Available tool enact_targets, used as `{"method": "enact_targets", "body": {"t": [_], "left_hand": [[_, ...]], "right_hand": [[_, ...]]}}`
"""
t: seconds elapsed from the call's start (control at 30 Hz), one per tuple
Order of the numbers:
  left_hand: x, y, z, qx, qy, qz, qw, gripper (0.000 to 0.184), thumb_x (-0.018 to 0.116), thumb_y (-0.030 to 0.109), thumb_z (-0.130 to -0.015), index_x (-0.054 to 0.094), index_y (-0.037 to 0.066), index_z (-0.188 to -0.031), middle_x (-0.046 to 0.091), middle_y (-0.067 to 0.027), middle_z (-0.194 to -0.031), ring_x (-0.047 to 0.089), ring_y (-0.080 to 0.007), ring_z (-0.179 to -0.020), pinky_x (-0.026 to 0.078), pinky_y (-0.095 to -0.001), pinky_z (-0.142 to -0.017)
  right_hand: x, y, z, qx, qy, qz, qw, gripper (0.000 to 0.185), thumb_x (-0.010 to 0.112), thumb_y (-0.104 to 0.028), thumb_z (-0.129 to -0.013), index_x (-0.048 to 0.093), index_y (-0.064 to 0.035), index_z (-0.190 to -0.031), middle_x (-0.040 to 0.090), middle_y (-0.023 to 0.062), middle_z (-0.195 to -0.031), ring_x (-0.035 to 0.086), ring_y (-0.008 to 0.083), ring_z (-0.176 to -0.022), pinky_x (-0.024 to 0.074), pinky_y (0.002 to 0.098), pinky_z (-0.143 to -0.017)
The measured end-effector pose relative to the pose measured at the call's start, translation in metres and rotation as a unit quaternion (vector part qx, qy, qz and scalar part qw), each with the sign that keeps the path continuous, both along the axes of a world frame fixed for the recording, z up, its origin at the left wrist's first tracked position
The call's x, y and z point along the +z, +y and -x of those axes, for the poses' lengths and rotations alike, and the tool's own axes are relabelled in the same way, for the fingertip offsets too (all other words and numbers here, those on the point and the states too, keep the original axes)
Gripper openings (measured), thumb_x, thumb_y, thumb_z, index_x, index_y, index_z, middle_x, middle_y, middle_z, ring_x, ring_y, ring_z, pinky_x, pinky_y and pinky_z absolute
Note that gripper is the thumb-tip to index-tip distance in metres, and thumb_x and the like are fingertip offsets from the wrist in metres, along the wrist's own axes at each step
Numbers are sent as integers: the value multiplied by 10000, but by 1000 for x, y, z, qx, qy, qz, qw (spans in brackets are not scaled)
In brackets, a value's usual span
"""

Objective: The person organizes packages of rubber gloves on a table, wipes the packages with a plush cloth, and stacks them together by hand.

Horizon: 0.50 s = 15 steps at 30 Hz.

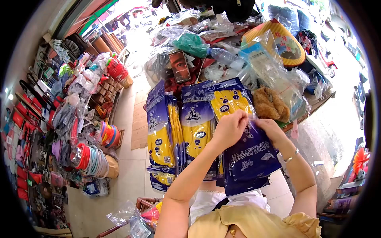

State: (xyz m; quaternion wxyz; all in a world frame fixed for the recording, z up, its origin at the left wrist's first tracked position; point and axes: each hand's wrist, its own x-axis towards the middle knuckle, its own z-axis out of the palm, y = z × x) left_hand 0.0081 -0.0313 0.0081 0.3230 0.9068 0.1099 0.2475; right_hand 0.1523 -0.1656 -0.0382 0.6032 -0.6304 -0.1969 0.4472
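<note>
Several blue-and-yellow plastic packets of yellow gloves lie in stacks at the near edge of the heaped table. My left hand point(232, 126) is closed, its fingers pinched at the upper part of the right-hand packet point(252, 156). Curled at that packet's upper right edge is my right hand point(270, 129), with a bracelet on the wrist; its fingertips are partly hidden. The packet hangs over the table edge toward my lap. To its left sit a middle packet point(197, 123) and a left packet point(160, 137), both with yellow gloves showing.
Behind the packets are a dark box with a face print point(179, 66), a plastic bottle point(226, 57), a brown fuzzy item point(271, 104) and a yellow fan-shaped hat point(287, 45). Shelves of goods line the left; a bucket of hoops point(95, 160) stands there.
</note>
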Motion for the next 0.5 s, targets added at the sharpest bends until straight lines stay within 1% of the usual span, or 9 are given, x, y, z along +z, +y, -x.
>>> {"method": "enact_targets", "body": {"t": [0.03,0.07,0.1,0.13,0.2,0.3,0.37,0.43,0.5], "left_hand": [[0,2,-1,4,-29,71,997,156,581,191,-898,614,40,-906,655,-165,-738,643,-351,-728,488,-422,-688],[0,3,-3,6,-60,140,988,161,580,194,-898,618,40,-917,662,-163,-757,646,-350,-748,494,-418,-690],[0,2,-4,5,-61,140,988,161,580,194,-898,618,40,-917,662,-163,-757,646,-350,-748,494,-418,-690],[0,0,-4,14,-6,77,997,165,585,201,-892,623,43,-921,666,-158,-766,648,-348,-758,494,-418,-691],[3,-2,-4,17,108,-10,994,180,600,215,-871,640,49,-926,670,-152,-772,651,-347,-767,497,-423,-689],[10,-1,-8,6,131,-53,990,186,602,223,-860,650,51,-916,671,-154,-778,651,-350,-767,497,-438,-688],[13,-6,-12,8,91,-43,995,154,611,188,-860,646,40,-885,662,-152,-751,653,-318,-710,494,-400,-652],[17,-15,-16,-33,-14,69,997,112,626,136,-854,635,26,-877,643,-141,-711,634,-261,-640,479,-343,-614],[15,-15,-15,-30,-47,83,995,80,631,94,-852,622,16,-865,623,-132,-684,606,-219,-606,459,-307,-587]], "right_hand": [[18,-6,2,-11,128,-33,991,288,565,-220,-944,688,39,-965,679,31,-827,611,78,-677,484,213,-595],[11,-6,0,8,106,-40,994,271,574,-207,-938,688,37,-971,675,25,-827,607,73,-675,483,214,-592],[3,-5,-2,27,84,-47,995,254,583,-193,-933,688,34,-977,672,18,-827,603,68,-673,482,216,-588],[-1,-4,-3,26,83,-47,995,254,583,-193,-933,688,34,-977,672,18,-827,603,68,-673,482,216,-588],[-4,-3,-2,66,-62,-47,995,223,609,-165,-918,688,40,-953,662,5,-812,585,54,-656,473,217,-576],[4,-3,7,34,-91,-27,995,205,617,-146,-905,690,45,-903,640,-16,-752,550,38,-630,444,212,-553],[-3,1,6,43,-129,-39,990,208,613,-148,-903,682,44,-862,628,-21,-715,536,42,-612,432,225,-541],[-10,2,3,48,-167,-49,984,219,609,-149,-902,674,44,-821,617,-26,-677,523,46,-594,420,237,-529],[-13,2,-4,-4,-300,-44,953,243,617,-181,-887,647,35,-779,592,8,-612,510,78,-551,418,285,-516]]}}
